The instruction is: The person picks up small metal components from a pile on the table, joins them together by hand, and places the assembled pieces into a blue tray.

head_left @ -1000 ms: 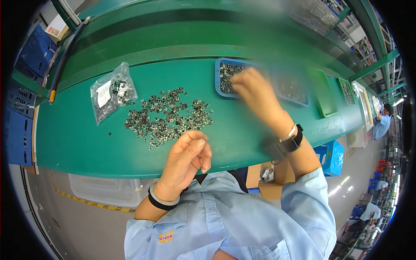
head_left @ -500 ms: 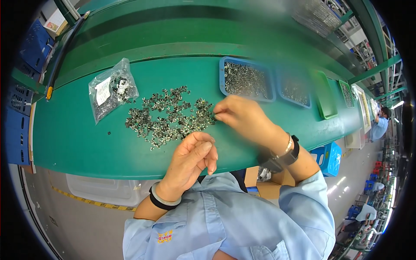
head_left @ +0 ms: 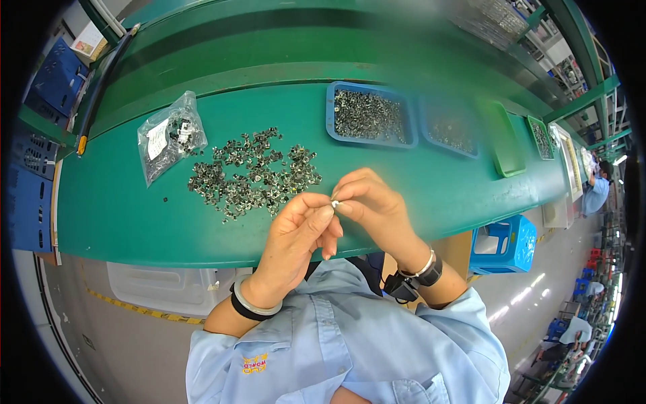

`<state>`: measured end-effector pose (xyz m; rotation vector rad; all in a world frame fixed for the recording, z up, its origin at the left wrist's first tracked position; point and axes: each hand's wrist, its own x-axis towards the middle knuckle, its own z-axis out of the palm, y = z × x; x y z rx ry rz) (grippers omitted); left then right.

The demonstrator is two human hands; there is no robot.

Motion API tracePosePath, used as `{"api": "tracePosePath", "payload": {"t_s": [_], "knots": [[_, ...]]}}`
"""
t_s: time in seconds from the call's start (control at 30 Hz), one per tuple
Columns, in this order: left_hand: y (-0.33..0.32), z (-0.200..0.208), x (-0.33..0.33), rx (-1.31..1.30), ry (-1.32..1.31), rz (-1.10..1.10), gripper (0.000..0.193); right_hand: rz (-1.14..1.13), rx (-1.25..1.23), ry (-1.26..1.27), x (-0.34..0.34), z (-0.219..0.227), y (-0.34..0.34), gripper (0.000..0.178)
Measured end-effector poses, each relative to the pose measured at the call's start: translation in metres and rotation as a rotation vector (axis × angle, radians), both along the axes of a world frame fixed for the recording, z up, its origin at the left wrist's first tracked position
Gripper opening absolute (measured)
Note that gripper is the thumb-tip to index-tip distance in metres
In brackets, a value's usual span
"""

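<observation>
Where the two forearms in pale blue sleeves rise from the lower edge, the left hand (head_left: 296,232) and the right hand (head_left: 373,202) meet above the near rim of the green table (head_left: 121,222), fingertips pressed together around one small metal part (head_left: 334,202) pinched between them, a pale speck at the point where thumbs and forefingers touch. Which of the two hands bears most of the grip cannot be told, but both are closed on it. The left wrist wears a dark band with a light bangle (head_left: 252,306); the right wrist carries a black watch (head_left: 420,273). Just beyond the hands, on the table top, lies a loose scatter of small metal parts (head_left: 252,175), spread out flat. To the left of that scatter rests a clear plastic bag (head_left: 168,135) with more such pieces and a white label inside. Farther back, to the right, stands a blue tray (head_left: 332,111) filled with the same kind of parts, and beside it a second blue tray (head_left: 449,131), blurred. Well beyond, green trays (head_left: 501,145) line the table's far right.
</observation>
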<state>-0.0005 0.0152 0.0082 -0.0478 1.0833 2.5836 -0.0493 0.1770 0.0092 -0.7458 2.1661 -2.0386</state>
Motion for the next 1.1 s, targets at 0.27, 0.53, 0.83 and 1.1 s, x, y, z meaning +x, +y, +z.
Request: {"api": "tracePosePath", "payload": {"t_s": [0.27, 0.53, 0.83, 1.1], "knots": [[0.002, 0.001, 0.003, -0.343, 0.094, 0.073, 0.010, -0.089, 0.389, 0.565, 0.001, 0.002, 0.014, 0.021], [-0.005, 0.005, 0.001, -0.553, 0.199, 0.022, 0.013, -0.025, 0.452, 0.619, -0.003, 0.015, 0.019, 0.022], [0.002, 0.005, -0.001, 0.006, -0.080, -0.030, 0.019, -0.142, 0.083, 0.367, 0.007, -0.002, 0.001, 0.021], [0.001, -0.001, -0.002, -0.025, -0.060, 0.005, 0.016, -0.174, 0.285, 0.543, 0.007, -0.004, 0.005, 0.022]]}}
